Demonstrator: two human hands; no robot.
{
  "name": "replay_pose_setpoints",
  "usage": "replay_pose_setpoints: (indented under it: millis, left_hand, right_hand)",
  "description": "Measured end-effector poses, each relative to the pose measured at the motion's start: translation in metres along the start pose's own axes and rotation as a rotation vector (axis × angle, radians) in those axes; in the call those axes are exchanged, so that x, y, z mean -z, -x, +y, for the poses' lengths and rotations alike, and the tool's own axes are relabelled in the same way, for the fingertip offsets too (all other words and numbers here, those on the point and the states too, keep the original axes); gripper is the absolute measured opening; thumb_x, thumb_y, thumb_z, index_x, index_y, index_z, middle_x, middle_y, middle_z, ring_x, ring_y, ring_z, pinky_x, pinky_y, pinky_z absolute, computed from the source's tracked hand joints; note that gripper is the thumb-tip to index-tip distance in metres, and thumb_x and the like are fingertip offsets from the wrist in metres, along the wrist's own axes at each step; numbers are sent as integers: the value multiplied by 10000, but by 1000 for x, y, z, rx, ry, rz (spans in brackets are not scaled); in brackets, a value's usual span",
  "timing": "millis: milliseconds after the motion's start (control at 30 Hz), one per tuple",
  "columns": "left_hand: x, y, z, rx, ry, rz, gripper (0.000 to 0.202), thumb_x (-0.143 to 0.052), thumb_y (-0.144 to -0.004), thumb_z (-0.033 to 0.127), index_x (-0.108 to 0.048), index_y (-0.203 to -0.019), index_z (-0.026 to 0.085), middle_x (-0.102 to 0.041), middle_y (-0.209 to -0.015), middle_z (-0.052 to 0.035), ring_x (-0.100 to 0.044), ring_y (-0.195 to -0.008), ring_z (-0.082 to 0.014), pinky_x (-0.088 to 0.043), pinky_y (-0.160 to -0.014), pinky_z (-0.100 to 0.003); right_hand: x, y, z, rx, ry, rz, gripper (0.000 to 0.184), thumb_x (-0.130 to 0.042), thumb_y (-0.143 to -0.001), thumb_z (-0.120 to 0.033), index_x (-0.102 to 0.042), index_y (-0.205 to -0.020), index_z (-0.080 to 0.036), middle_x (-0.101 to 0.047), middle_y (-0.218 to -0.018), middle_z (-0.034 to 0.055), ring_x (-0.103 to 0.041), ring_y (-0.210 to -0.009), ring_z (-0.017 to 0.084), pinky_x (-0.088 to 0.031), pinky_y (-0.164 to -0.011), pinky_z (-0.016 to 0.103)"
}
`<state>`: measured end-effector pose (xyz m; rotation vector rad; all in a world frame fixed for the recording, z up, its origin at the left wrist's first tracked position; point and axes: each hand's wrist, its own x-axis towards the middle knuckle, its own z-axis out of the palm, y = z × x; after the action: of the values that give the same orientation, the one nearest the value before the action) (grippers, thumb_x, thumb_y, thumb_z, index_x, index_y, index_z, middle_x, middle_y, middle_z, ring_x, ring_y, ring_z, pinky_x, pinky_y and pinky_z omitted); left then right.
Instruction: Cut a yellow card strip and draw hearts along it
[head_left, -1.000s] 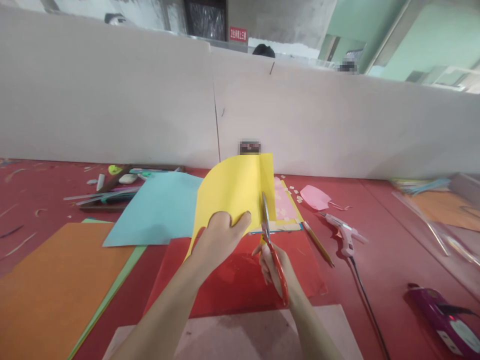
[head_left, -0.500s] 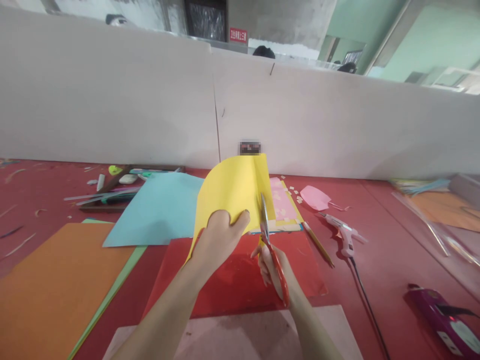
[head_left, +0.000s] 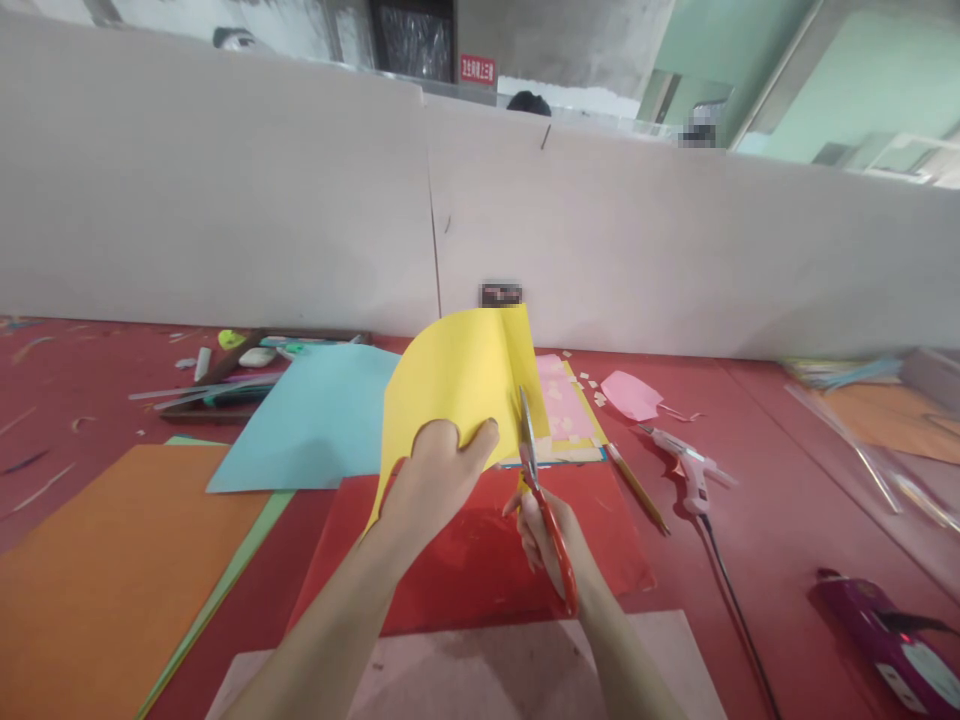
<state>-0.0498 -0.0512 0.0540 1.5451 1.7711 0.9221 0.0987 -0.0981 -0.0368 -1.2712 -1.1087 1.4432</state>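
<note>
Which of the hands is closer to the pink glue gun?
Right. The right hand, holding the scissors, is left of the pink glue gun; the left hand, gripping the yellow paper, is farther left.

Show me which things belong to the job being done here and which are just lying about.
In the job:
yellow sheet, gripped by the left hand
scissors, held in the right hand

Apparently just lying about:
glue gun
pencil
orange sheet
blue sheet
purple device
</note>
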Motion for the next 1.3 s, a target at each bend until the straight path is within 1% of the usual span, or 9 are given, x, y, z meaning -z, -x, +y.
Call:
replay_pose_setpoints:
  millis: [133, 333, 467, 567, 700, 833, 933, 1100, 1300]
  left_hand:
    - [1, 0, 0, 6, 33, 0, 305, -571, -650, 391, -379, -474, 233, -292, -452, 33, -343, -423, -123, -196, -426, -271]
    - [2, 2, 7, -9, 78, -11, 306, -579, -632, 380, -369, -464, 234, -259, -438, 31, -315, -419, -123, -168, -413, -278]
    - [2, 4, 12, -30, 71, -19, 303, -576, -635, 357, -365, -456, 234, -241, -436, 32, -311, -423, -125, -157, -412, -282]
    - [2, 4, 13, -44, 63, -8, 319, -575, -641, 348, -347, -448, 233, -224, -433, 35, -302, -419, -120, -149, -409, -282]
    - [1, 3, 11, -48, -16, -17, 323, -555, -663, 349, -339, -455, 229, -226, -442, 35, -307, -427, -115, -167, -404, -276]
    - [0, 2, 9, -7, -149, -31, 296, -520, -696, 361, -361, -488, 223, -248, -464, 31, -334, -453, -116, -193, -402, -263]
    - [-1, 1, 7, 15, -223, -39, 298, -501, -716, 377, -367, -500, 221, -262, -476, 25, -351, -467, -118, -201, -400, -260]
    - [-2, 0, 3, -18, -287, -59, 316, -453, -754, 389, -372, -501, 218, -294, -484, 13, -379, -483, -124, -220, -401, -260]
    - [-2, -1, -1, -67, -354, -59, 273, -446, -759, 367, -440, -537, 209, -331, -491, 11, -403, -496, -122, -241, -399, -253]
  right_hand:
    - [0, 2, -1, -24, 11, 12, 510, -466, -722, -657, -526, -783, -154, -305, -499, -78, -238, -377, 39, -206, -346, 182]
    - [0, 4, -2, 24, 72, 61, 487, -487, -716, -640, -530, -741, -155, -288, -500, -73, -224, -418, 48, -205, -368, 185]
    - [0, 3, -2, 18, 75, 64, 493, -483, -712, -647, -525, -728, -156, -278, -494, -76, -221, -411, 47, -204, -368, 187]
    - [-1, 3, -3, 7, 61, 59, 491, -481, -713, -647, -516, -727, -158, -266, -485, -82, -215, -399, 44, -196, -359, 184]
    - [-2, 4, -4, 3, 53, 56, 478, -472, -726, -637, -499, -721, -160, -271, -481, -84, -220, -385, 41, -194, -346, 180]
    - [-4, 4, -3, 12, 45, 49, 467, -455, -744, -628, -483, -714, -163, -296, -480, -82, -258, -370, 41, -217, -340, 177]
    - [-5, 4, -2, -4, 23, 41, 461, -449, -754, -622, -481, -725, -163, -294, -475, -86, -254, -356, 39, -209, -330, 174]
    - [-6, 5, -4, -16, 12, 37, 458, -455, -755, -619, -479, -721, -164, -285, -466, -90, -251, -348, 37, -210, -320, 171]
    - [-5, 5, -5, -32, 56, 59, 475, -449, -746, -637, -469, -698, -165, -288, -456, -90, -260, -344, 38, -211, -317, 171]
